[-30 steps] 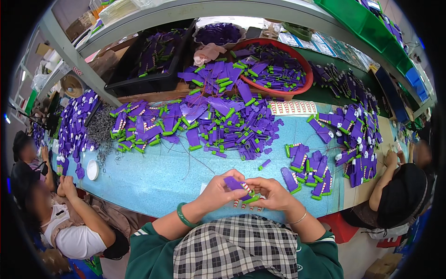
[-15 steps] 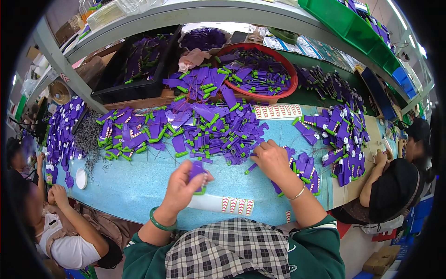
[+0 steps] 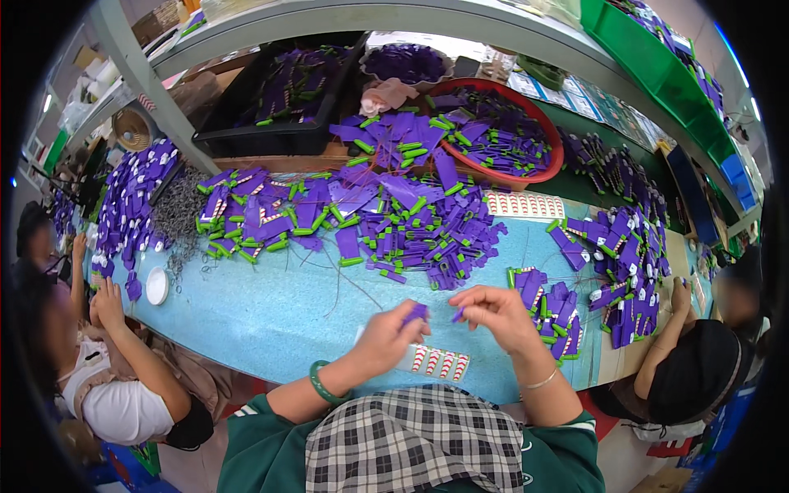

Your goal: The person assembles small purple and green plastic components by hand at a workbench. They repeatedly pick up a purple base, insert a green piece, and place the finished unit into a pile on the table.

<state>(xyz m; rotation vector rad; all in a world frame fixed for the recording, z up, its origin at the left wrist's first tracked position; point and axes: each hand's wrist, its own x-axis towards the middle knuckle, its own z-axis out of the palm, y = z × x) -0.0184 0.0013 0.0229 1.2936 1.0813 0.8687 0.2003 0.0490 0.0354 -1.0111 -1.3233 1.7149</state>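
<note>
My left hand (image 3: 388, 338), with a green bangle at its wrist, is closed around a flat purple plastic piece (image 3: 416, 314), mostly hidden by the fingers. Facing it, my right hand (image 3: 503, 319) pinches a small purple piece (image 3: 458, 314) between thumb and forefinger. A narrow gap separates the two hands. Below them a sheet of red-and-white striped stickers (image 3: 440, 361) lies on the blue tabletop (image 3: 271, 312). Beyond my hands spreads a heap of purple parts with green ends (image 3: 427, 234). To the right of my right hand lies a smaller pile of striped purple pieces (image 3: 559, 312).
A red basin (image 3: 552, 131) and a black tray (image 3: 246, 141) hold more purple parts at the back. Another sticker strip (image 3: 526, 205) lies behind the heap. A white dish (image 3: 157, 285) is at left, near tangled metal rings (image 3: 177, 218). Co-workers sit on both sides.
My right hand has drawn back from the heap toward me, bringing a small purple piece. My left hand has moved right with its purple piece, closer to the right hand. The view has shifted slightly.
</note>
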